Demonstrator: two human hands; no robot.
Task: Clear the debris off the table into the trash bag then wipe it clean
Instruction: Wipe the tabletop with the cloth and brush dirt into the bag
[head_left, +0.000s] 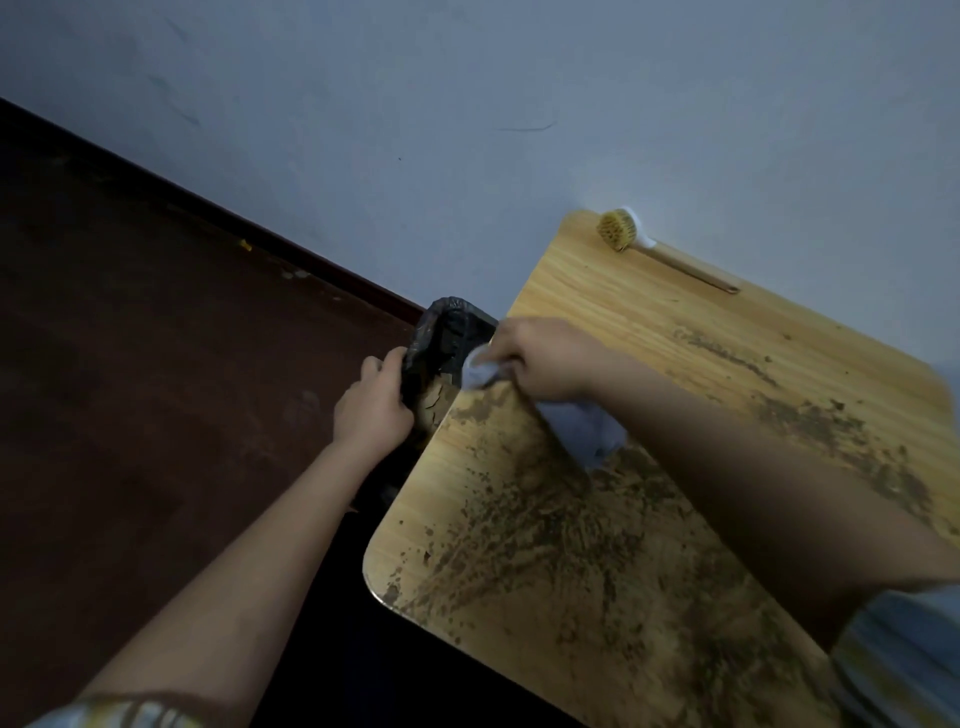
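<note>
Woodgrain tabletop (649, 332), pale yellow-brown laminate with rounded corners, stands with its far edge against a plain bluish-grey wall (467, 104). Brown debris (550, 525), dry and crumbly like soil or crushed leaf, is smeared in streaks across much of the surface, thickest near the front corner and along the right side; the far part of the tabletop shows bare grain. The person's right hand (545, 358) is clenched around a crumpled grey cloth (587, 428) at the tabletop's left edge, the soft fabric bunching out from both sides of the fist. Just beside that edge and below it, a black trash bag (441, 338) of thin, glossy, wrinkled plastic is held with its mouth open; the left hand (371, 405) grips the near rim of the bag with curled fingers. A few flaky brown pieces lie inside the bag's mouth close to the table edge. At the far edge of the tabletop, well apart from both hands, a small scrubbing brush (618, 228) lies with a round head of yellow bristles, a white collar and a slim wooden handle. No writing or labels can be read anywhere. To the left, a dark reddish-brown floor (156, 364) spreads wide, with a dark skirting strip where it meets the wall.
</note>
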